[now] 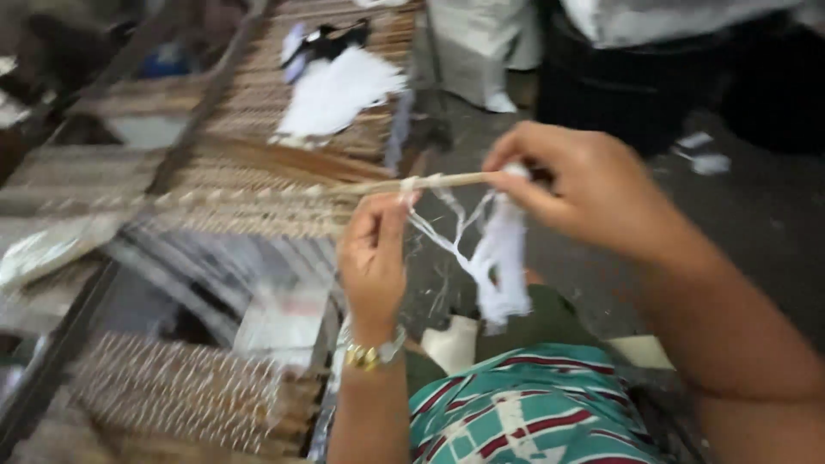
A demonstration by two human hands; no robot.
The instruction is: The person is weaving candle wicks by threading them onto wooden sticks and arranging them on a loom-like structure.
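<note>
We see no container in use. Our right hand point(574, 193) pinches the end of a thin stick point(430, 182) and a bunch of white strips point(503, 258) hanging below it. Our left hand point(374, 258) grips one strip, beside the woven mat frame point(215, 206), blurred.

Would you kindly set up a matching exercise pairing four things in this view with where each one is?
Things:
1. thin stick
2. white strips
3. wristwatch
4. pile of white material

Places:
A. on the left wrist
B. lying on the woven mat at the top
C. held level between the left hand and the right hand
D. hanging down below the right hand

Pairs: 1-C, 2-D, 3-A, 4-B
</note>
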